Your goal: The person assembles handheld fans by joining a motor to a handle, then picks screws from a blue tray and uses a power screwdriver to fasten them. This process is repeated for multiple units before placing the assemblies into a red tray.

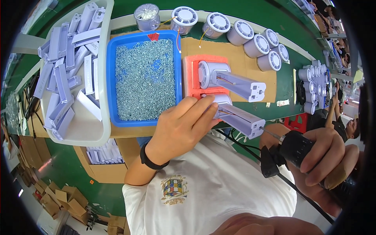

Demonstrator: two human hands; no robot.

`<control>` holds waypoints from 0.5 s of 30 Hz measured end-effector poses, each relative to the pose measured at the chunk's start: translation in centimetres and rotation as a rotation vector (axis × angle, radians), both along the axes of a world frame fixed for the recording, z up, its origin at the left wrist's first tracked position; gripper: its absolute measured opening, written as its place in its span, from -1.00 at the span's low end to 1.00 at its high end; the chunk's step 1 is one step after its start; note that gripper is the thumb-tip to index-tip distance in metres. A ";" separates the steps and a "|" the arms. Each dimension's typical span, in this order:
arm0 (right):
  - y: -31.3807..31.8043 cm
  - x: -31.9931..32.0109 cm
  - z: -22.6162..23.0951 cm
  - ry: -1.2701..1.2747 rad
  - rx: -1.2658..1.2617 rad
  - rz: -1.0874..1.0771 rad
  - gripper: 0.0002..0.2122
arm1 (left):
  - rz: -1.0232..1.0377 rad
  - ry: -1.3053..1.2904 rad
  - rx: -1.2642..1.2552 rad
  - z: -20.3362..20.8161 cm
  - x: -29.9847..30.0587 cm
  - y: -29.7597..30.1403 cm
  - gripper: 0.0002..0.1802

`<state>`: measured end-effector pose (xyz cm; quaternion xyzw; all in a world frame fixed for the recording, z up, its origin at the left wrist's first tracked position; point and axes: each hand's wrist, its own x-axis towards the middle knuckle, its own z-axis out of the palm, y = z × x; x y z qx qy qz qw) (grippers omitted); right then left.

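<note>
My left hand, a black band at its wrist, has its fingers closed on the round head of the nearer white fan housing. This housing has a long trough-shaped handle with thin wires inside, and its head sits in a pink foam fixture. My right hand is wrapped around a black electric screwdriver. Its thin bit meets the holed end of that handle; the bit's tip is hidden. Just beyond, a second fan housing lies in the same fixture, its handle also pointing right.
A blue tray of small screws stands left of the fixture. Farther left, a white bin holds several handle shells. Round fan heads line the far side, some on cardboard. A black cable runs below the screwdriver. Other people are at the right.
</note>
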<state>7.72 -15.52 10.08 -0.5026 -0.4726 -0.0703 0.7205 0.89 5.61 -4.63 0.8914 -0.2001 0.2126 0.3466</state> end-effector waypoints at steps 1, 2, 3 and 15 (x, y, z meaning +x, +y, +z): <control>0.0 0.0 0.0 0.000 0.003 0.004 -0.43 | 0.001 0.000 -0.001 0.0 0.0 0.0 -0.52; 0.0 0.1 -0.1 -0.001 0.007 0.009 -0.43 | 0.002 0.002 -0.001 0.0 -0.1 -0.1 -0.53; 0.0 0.1 -0.1 -0.001 0.011 0.012 -0.43 | 0.003 0.005 -0.001 0.0 -0.1 -0.1 -0.53; 0.9 1.1 -0.9 -0.005 0.070 0.065 -0.40 | -0.007 0.005 -0.012 -0.4 -0.1 -0.1 -0.52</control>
